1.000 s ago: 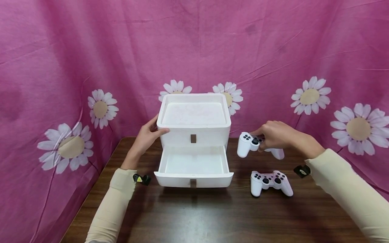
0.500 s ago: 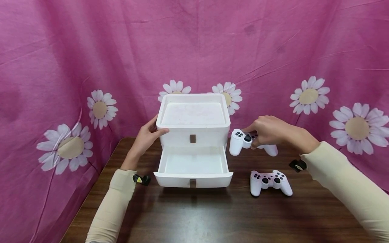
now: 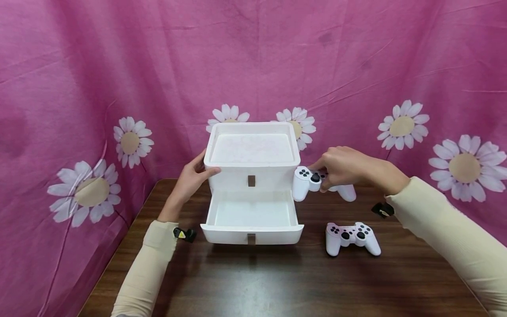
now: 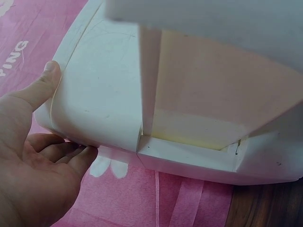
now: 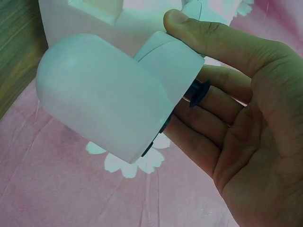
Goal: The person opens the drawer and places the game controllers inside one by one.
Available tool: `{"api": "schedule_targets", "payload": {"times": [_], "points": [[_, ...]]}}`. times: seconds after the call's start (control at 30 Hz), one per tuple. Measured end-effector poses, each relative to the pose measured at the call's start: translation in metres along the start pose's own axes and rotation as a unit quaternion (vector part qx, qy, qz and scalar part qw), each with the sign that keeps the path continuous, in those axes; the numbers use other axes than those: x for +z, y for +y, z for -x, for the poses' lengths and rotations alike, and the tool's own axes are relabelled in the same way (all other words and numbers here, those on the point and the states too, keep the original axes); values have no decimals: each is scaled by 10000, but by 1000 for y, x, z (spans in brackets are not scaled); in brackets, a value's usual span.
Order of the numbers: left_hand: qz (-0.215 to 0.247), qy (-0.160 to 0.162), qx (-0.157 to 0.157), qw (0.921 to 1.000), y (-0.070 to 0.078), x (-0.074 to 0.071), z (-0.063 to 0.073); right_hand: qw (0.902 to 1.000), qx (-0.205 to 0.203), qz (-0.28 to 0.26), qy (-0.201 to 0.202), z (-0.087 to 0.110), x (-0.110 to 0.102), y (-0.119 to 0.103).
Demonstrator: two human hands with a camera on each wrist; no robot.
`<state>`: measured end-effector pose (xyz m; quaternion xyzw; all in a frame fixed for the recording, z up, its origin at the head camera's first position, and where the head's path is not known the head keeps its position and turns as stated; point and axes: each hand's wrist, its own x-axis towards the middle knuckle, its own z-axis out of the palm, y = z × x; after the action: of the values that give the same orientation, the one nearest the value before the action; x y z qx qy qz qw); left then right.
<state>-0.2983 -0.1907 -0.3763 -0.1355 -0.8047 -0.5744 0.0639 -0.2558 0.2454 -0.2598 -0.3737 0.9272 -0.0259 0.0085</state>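
A white two-drawer organizer (image 3: 231, 179) stands on the table, its lower drawer (image 3: 229, 235) pulled out with nothing in it. My left hand (image 3: 187, 184) grips the organizer's upper left corner, thumb on the front; the left wrist view shows the fingers (image 4: 85, 158) bent against the side. Just right of the organizer, my right hand (image 3: 345, 166) holds a white game controller (image 3: 301, 187) in the air by its middle, thumb near side, fingers behind. Its left grip overlaps the organizer's right edge in the head view. In the right wrist view, one controller handle (image 5: 94, 94) points at the camera.
Another white game controller (image 3: 334, 243) lies on the dark wooden table (image 3: 253, 286), right of the drawer and below my right hand. A shallow tray top (image 3: 253, 147) crowns the organizer. Pink cloth (image 3: 253, 57) with daisies hangs behind and at both sides.
My right hand has moved left and slightly up with the game controller, bringing it up to the organizer's right side. The left hand, the drawer and the other controller have stayed in place.
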Motion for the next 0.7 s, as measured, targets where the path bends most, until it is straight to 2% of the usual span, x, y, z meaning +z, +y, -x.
{"api": "schedule_targets", "payload": {"times": [0.43,0.7], "points": [[38,19,-67,10000,1,1,0,9995,-272,-76,-167,-11,-7,-17],[35,4,-33,10000,1,1,1,9986,-503,4,-192,-23,-3,-30]]}}
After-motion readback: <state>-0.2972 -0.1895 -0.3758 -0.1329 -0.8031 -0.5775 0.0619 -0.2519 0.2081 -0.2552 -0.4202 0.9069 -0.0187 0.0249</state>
